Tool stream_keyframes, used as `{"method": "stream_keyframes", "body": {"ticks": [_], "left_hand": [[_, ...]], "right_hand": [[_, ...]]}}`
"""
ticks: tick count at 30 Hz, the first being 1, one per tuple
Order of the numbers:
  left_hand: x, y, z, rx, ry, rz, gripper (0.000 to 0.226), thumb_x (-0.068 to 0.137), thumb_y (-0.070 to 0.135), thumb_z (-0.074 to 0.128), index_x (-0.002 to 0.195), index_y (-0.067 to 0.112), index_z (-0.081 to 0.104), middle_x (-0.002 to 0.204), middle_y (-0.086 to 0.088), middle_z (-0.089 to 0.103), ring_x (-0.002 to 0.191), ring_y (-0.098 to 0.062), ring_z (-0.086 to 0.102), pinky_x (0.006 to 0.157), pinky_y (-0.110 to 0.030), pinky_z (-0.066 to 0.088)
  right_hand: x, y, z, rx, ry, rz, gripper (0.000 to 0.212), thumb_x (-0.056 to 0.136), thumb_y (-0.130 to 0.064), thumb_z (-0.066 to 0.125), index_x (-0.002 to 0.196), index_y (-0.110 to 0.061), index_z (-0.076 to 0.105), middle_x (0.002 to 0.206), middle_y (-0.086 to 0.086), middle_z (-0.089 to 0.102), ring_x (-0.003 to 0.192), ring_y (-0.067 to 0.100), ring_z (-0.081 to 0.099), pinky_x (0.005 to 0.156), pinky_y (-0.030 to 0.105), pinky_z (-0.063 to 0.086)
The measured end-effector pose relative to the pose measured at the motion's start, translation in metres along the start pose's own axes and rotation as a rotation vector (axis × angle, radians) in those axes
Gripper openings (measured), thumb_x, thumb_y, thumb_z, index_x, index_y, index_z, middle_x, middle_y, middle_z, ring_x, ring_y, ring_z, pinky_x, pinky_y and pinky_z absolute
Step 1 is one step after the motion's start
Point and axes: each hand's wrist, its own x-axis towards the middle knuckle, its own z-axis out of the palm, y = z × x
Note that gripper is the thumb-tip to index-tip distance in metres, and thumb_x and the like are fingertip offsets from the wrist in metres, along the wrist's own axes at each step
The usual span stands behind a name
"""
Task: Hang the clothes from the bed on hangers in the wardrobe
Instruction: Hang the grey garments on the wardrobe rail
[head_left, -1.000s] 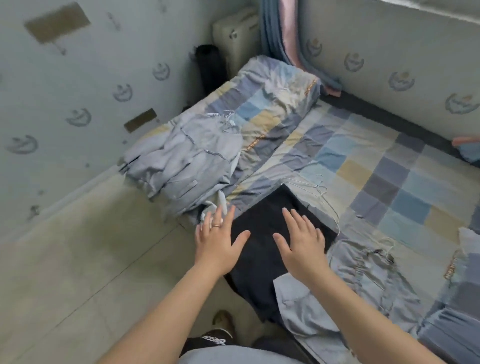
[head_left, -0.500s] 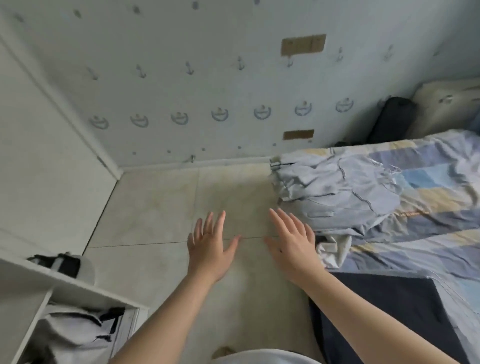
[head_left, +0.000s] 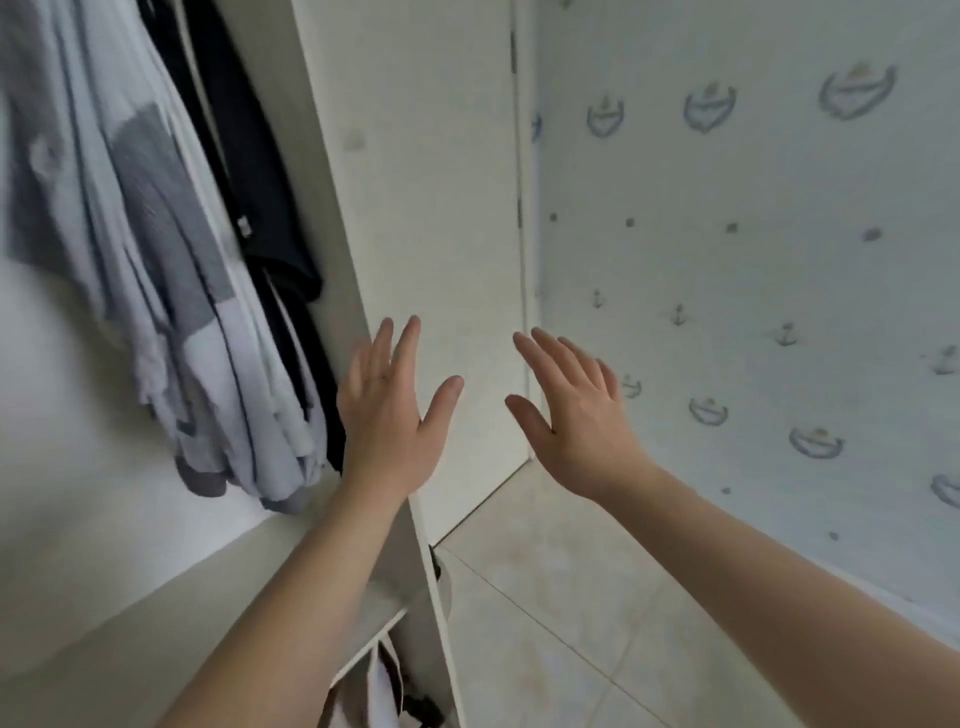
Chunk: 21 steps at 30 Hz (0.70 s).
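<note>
The left hand (head_left: 387, 415) and right hand (head_left: 576, 415) are hovering spread and empty by the wardrobe (head_left: 426, 156), hung clothes (head_left: 156, 270) left of them, seemingly going for a hanger, which needs a leftward reach.

Open white board wardrobe (head_left: 431, 182): holds pale grey-blue hanging garments (head_left: 156, 270) and dark navy ones (head_left: 260, 197) above white inner shelf (head_left: 130, 597). Stands on beige tiled floor (head_left: 571, 613).

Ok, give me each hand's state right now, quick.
Left hand: open, fingers straight, holding nothing.
Right hand: open, fingers straight, holding nothing.
</note>
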Motion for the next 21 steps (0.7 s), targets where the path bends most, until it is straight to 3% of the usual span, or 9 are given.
{"method": "stream_keyframes", "body": {"ticks": [6,11,14,17,21], "left_hand": [[0.108,-0.023,-0.108,0.162,0.313,0.066,0.068,0.095,0.061,0.034,0.156,0.037,0.018,0.166,0.008,0.013,0.153,-0.017,0.002,0.121,-0.049,0.008],[0.191,-0.047,-0.180,0.372,0.465,0.060,0.070,0.092,0.066,0.030,0.156,0.038,0.019,0.166,0.006,0.015,0.153,-0.019,0.004,0.121,-0.051,0.013],[0.231,-0.064,-0.216,0.535,0.465,0.005,0.074,0.089,0.070,0.024,0.156,0.038,0.018,0.166,0.004,0.016,0.152,-0.022,0.007,0.120,-0.048,0.014],[0.259,-0.086,-0.243,0.655,0.403,-0.101,0.067,0.097,0.064,0.033,0.157,0.037,0.019,0.166,0.002,0.015,0.152,-0.024,0.007,0.120,-0.047,0.013],[0.279,-0.111,-0.265,0.626,0.357,-0.322,0.069,0.097,0.066,0.035,0.157,0.037,0.017,0.166,0.003,0.014,0.152,-0.023,0.008,0.119,-0.049,0.017]], "right_hand": [[0.143,-0.074,-0.037,0.064,0.203,-0.379,0.059,0.098,-0.050,0.031,0.153,-0.027,0.026,0.157,-0.003,0.030,0.144,0.023,0.027,0.114,0.047,0.026],[0.237,-0.120,-0.062,0.070,0.309,-0.621,0.060,0.096,-0.048,0.030,0.152,-0.027,0.026,0.155,-0.005,0.032,0.142,0.021,0.029,0.113,0.047,0.028],[0.282,-0.138,-0.071,0.043,0.316,-0.739,0.060,0.094,-0.049,0.029,0.151,-0.030,0.026,0.154,-0.008,0.033,0.140,0.018,0.030,0.112,0.042,0.030],[0.323,-0.155,-0.074,0.013,0.371,-0.842,0.058,0.093,-0.048,0.031,0.147,-0.028,0.035,0.148,-0.007,0.042,0.133,0.019,0.040,0.103,0.039,0.038],[0.371,-0.192,-0.079,-0.049,0.445,-0.953,0.049,0.090,-0.038,0.041,0.137,-0.025,0.047,0.133,-0.006,0.055,0.122,0.021,0.051,0.095,0.039,0.043]]}}
